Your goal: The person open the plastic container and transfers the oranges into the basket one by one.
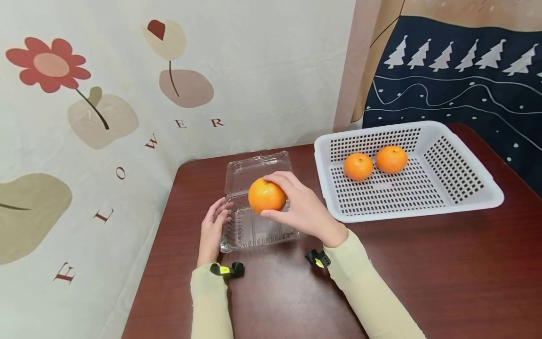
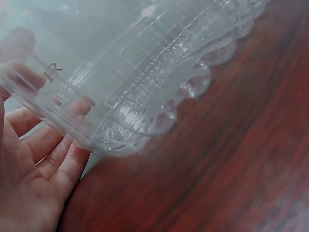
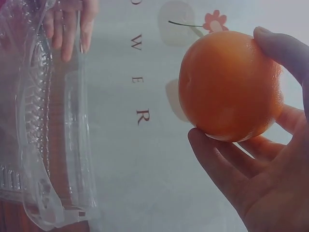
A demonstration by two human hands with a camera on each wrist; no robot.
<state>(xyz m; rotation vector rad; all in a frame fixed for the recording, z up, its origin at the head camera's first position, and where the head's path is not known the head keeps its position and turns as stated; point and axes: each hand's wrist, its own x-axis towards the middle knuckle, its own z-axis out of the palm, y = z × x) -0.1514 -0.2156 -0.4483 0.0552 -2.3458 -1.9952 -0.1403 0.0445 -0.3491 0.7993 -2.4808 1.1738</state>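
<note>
My right hand [image 1: 302, 205] holds an orange [image 1: 267, 195] between thumb and fingers, above a clear plastic clamshell box [image 1: 258, 230]. The right wrist view shows the orange [image 3: 229, 87] raised off the table, the thumb on one side and fingertips on the other. The box lies with its lid [image 1: 258, 172] folded back toward the wall, and no fruit shows in it. At the box's left side is my left hand [image 1: 213, 228]. Its relaxed fingers [image 2: 70, 166] touch the clear side wall in the left wrist view, some of them seen through the plastic.
To the right stands a white perforated basket [image 1: 470, 200] with two oranges, one on the left [image 1: 358, 166] and one on the right [image 1: 391, 159]. All of this rests on a dark red-brown table [image 1: 271, 292]. A printed cloth [image 1: 275, 70] hangs behind the table and along its left.
</note>
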